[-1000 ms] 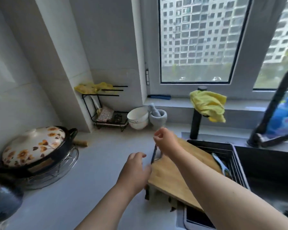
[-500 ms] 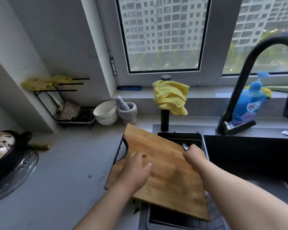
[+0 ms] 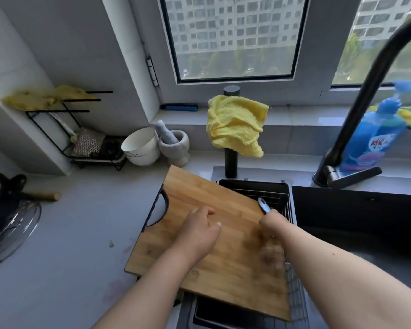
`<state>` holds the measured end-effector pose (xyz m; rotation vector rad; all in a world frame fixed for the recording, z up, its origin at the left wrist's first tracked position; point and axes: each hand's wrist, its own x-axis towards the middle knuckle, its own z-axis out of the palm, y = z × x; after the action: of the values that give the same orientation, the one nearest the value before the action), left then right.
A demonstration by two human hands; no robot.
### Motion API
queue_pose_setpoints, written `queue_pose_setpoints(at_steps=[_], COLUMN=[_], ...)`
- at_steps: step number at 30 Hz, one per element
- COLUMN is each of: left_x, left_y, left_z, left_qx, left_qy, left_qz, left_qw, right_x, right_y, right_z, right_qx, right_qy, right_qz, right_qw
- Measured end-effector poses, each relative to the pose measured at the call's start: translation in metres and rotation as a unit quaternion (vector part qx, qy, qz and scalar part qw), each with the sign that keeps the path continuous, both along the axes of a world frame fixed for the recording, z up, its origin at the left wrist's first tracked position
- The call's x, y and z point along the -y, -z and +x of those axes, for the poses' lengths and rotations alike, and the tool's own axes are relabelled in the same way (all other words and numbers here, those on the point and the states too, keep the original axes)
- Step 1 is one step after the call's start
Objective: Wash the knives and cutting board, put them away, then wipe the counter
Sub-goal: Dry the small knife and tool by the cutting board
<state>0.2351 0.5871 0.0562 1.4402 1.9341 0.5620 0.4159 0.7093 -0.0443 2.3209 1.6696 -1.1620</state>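
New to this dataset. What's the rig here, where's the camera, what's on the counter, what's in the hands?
There is no robot: a person works with bare hands, and the single wide-angle camera sits on their head, looking forward and down.

A wooden cutting board lies flat, partly on the grey counter and partly over the black rack beside the sink. The left hand rests on the board. The right hand is at the board's right edge, gripping a light blue handle; what tool it belongs to is hidden.

Further back stand white bowls, a stone mortar, a yellow cloth on a black post, and a blue detergent bottle.
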Motion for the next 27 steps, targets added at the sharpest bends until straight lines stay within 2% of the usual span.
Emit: queue_pose_setpoints(at_steps=[4,6,10,15,23,25,27], left_x=[-0.006,-0.007,-0.007,-0.004,0.003,0.007,0.011], left_y=[0.004,0.004,0.004,0.001,-0.009,-0.011,-0.013], left_z=[0.002,0.002,0.002,-0.003,-0.02,-0.026,-0.031], left_qx=[0.001,0.0,-0.003,0.019,0.111,0.115,0.119], left_qy=[0.003,0.002,0.008,-0.004,-0.077,-0.079,-0.076], left_qz=[0.001,0.002,0.005,0.009,0.012,0.014,0.016], left_qw=[1.0,1.0,1.0,1.0,0.991,0.99,0.99], right_x=[0.002,0.003,0.006,0.017,0.044,0.05,0.053], right_y=[0.005,0.008,0.001,-0.029,-0.073,-0.083,-0.088], right_z=[0.002,0.002,-0.004,-0.016,-0.053,-0.063,-0.071], right_qx=[0.065,0.059,0.004,-0.086,-0.255,-0.272,-0.199], right_qy=[-0.04,-0.053,-0.073,-0.071,-0.141,-0.137,-0.18], right_qz=[0.049,0.068,0.072,0.127,0.204,0.22,0.242], right_qw=[0.996,0.995,0.995,0.986,0.934,0.927,0.933])
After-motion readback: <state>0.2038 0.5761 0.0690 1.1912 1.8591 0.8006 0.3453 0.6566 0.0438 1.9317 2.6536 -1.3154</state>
